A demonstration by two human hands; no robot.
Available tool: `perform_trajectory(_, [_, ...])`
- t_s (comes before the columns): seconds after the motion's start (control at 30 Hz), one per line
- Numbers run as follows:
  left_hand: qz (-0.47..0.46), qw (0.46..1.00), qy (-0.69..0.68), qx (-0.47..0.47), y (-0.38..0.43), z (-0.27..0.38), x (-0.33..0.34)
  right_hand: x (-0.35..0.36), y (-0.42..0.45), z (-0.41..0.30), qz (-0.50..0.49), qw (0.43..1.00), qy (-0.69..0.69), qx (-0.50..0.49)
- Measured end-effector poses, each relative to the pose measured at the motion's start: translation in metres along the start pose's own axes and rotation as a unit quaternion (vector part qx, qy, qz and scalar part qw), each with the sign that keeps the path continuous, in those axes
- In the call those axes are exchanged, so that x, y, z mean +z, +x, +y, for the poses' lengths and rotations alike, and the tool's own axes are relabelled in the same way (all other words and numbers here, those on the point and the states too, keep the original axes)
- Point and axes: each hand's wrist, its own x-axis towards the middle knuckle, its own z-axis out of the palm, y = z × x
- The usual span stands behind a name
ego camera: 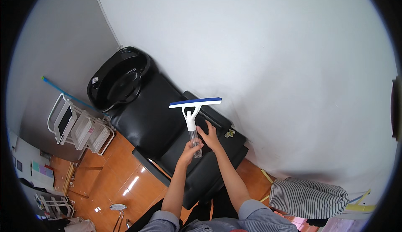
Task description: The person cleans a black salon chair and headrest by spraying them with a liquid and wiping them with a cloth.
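My left hand [190, 152] grips the clear bottle-like handle of a spray squeegee [191, 122], whose white head with a blue strip points away from me. Beside the handle, my right hand [211, 135] has its fingers apart; whether its fingertips touch the handle is not clear. Both hands are above the seat of a black salon shampoo chair [147, 119]. At the chair's far left end is a glossy black wash basin [124, 81]. A small yellow-and-green item [230, 133] lies on the chair's right side.
A white tiered trolley [83, 128] stands left of the chair, near a blue pole [72, 97]. A pale wall [267, 59] runs along the chair's far side. At lower right is a striped cushion-like bundle [309, 197]. Orange tiles [125, 166] cover the floor.
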Motion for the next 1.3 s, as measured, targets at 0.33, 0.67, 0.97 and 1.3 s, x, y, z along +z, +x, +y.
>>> perform_trajectory(0.33, [0.124,0.989,-0.077,0.033,0.029,-0.007,0.0,-0.048,0.043,0.07,0.118,0.924,-0.336,-0.136])
perform_trajectory(0.67, [0.233,0.966,-0.104,0.033,0.078,-0.038,-0.065,-0.015,0.129,0.117,0.077,0.813,-0.528,-0.233])
perform_trajectory(0.97, [0.261,0.958,-0.112,0.033,0.103,-0.055,-0.09,0.062,0.214,0.091,0.12,0.774,-0.525,-0.333])
perform_trajectory(1.3, [0.281,0.952,-0.103,0.069,0.116,-0.05,-0.102,0.132,0.278,0.057,0.096,0.774,-0.534,-0.327])
